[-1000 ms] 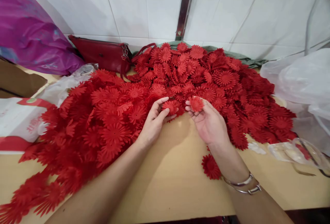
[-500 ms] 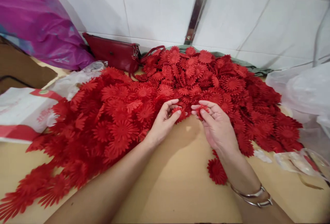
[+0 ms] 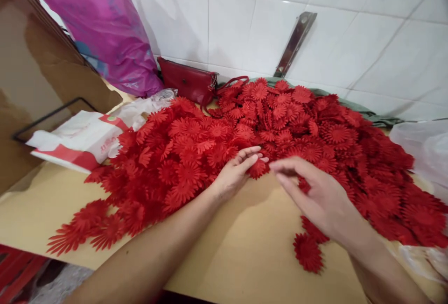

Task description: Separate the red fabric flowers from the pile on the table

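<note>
My left hand [image 3: 234, 173] is closed in a loose pinch at the near edge of a heap of red artificial flower petals [image 3: 189, 173]. A single red petal layer [image 3: 258, 168] shows at its fingertips. Just to the right, my right hand [image 3: 315, 192] hovers over the table, slightly blurred, with a gap between thumb and fingers. Some red shows through that gap; whether it lies in the palm or behind it I cannot tell. Below the right hand, a dark red flower piece [image 3: 308, 252] lies on the table beside another, partly covered by the hand.
The heap spreads across the table [image 3: 224, 257] toward a tiled wall [image 3: 238, 24]. A red purse [image 3: 187, 80], a purple bag [image 3: 119, 33], cardboard [image 3: 52, 61] and a white-and-red bag [image 3: 80, 138] are at the left. Clear plastic [image 3: 423, 150] lies at the right.
The view has turned left, so things sit further right and lower. My right hand has loosened from its pinch and tilted. My left hand stays at the heap's edge.
</note>
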The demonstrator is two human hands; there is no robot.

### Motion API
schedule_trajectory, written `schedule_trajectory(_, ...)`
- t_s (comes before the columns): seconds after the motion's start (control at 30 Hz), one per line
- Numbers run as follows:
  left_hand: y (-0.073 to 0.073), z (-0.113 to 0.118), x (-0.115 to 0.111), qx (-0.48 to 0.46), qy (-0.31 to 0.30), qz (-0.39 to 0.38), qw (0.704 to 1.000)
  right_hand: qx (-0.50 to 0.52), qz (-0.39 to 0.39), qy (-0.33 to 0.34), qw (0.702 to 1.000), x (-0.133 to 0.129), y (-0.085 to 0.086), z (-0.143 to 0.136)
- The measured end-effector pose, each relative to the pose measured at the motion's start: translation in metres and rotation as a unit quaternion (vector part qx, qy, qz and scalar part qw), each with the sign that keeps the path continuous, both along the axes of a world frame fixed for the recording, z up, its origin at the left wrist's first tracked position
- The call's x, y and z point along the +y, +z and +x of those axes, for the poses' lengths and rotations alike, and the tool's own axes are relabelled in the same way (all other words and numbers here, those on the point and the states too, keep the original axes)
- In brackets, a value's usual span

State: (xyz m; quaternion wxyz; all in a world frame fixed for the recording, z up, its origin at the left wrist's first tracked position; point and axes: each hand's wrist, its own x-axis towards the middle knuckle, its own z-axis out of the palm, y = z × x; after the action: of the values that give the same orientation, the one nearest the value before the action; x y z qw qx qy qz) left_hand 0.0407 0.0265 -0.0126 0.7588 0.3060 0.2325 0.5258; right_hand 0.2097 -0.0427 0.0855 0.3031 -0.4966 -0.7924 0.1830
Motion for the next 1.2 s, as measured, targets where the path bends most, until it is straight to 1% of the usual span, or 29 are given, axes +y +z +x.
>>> schedule_trajectory(0.03,0.001,0.0,0.001,-0.017,-0.001,-0.021,1.0,-0.078,-0.042,0.031,0.996,-0.013,-0.006,0.014)
schedule_trajectory(0.07,0.002,-0.001,0.001,-0.027,0.002,-0.035,0.999,-0.138,-0.053,0.059,0.987,-0.027,-0.012,0.027)
schedule_trajectory(0.1,0.004,-0.002,0.001,-0.031,0.005,-0.049,0.998,-0.186,-0.057,0.069,0.979,-0.039,-0.019,0.038)
schedule_trajectory(0.17,0.007,-0.004,0.002,-0.034,0.008,-0.07,0.997,-0.264,-0.081,0.054,0.96,-0.056,-0.03,0.052)
schedule_trajectory(0.2,0.009,-0.005,0.002,-0.032,0.004,-0.077,0.997,-0.279,-0.101,0.043,0.954,-0.058,-0.035,0.056)
schedule_trajectory(0.27,0.011,-0.005,0.002,-0.029,-0.019,-0.083,0.996,-0.253,-0.142,0.03,0.956,-0.049,-0.042,0.061)
schedule_trajectory(0.3,0.012,-0.005,0.001,-0.029,-0.028,-0.079,0.996,-0.224,-0.148,0.016,0.963,-0.039,-0.044,0.062)
schedule_trajectory(0.33,0.012,-0.005,0.0,-0.026,-0.034,-0.073,0.996,-0.197,-0.143,-0.014,0.97,-0.028,-0.045,0.063)
schedule_trajectory(0.4,0.012,-0.004,-0.001,-0.019,-0.041,-0.056,0.997,-0.154,-0.16,-0.067,0.973,-0.008,-0.041,0.063)
schedule_trajectory(0.47,0.009,-0.004,-0.003,-0.011,-0.047,-0.038,0.998,-0.152,-0.162,-0.077,0.972,0.004,-0.032,0.057)
schedule_trajectory(0.57,0.007,-0.004,-0.004,-0.009,-0.062,-0.02,0.998,-0.16,-0.12,-0.063,0.978,0.006,-0.014,0.038)
schedule_trajectory(0.63,0.006,-0.004,-0.005,-0.004,-0.074,-0.012,0.997,-0.109,-0.06,-0.077,0.989,0.006,-0.009,0.022)
schedule_trajectory(0.67,0.007,-0.004,-0.005,-0.002,-0.08,-0.009,0.997,-0.064,-0.011,-0.092,0.994,0.007,-0.01,0.015)
schedule_trajectory(0.73,0.007,-0.004,-0.006,0.006,-0.086,-0.002,0.996,0.011,0.092,-0.111,0.989,0.012,-0.019,0.002)
schedule_trajectory(0.8,0.007,-0.003,-0.007,0.021,-0.088,0.006,0.996,0.037,0.144,-0.108,0.983,0.018,-0.034,-0.005)
schedule_trajectory(0.9,0.004,-0.003,-0.008,0.051,-0.093,0.028,0.994,0.044,0.156,-0.097,0.982,0.025,-0.056,-0.006)
schedule_trajectory(0.97,0.003,-0.002,-0.009,0.06,-0.105,0.04,0.992,0.052,0.151,-0.09,0.983,0.027,-0.065,-0.002)
schedule_trajectory(1.07,0.004,-0.001,-0.009,0.057,-0.118,0.046,0.99,0.064,0.148,-0.098,0.982,0.028,-0.069,0.006)
schedule_trajectory(1.2,0.007,0.0,-0.01,0.055,-0.09,0.009,0.994,0.057,0.154,-0.102,0.981,0.03,-0.068,0.01)
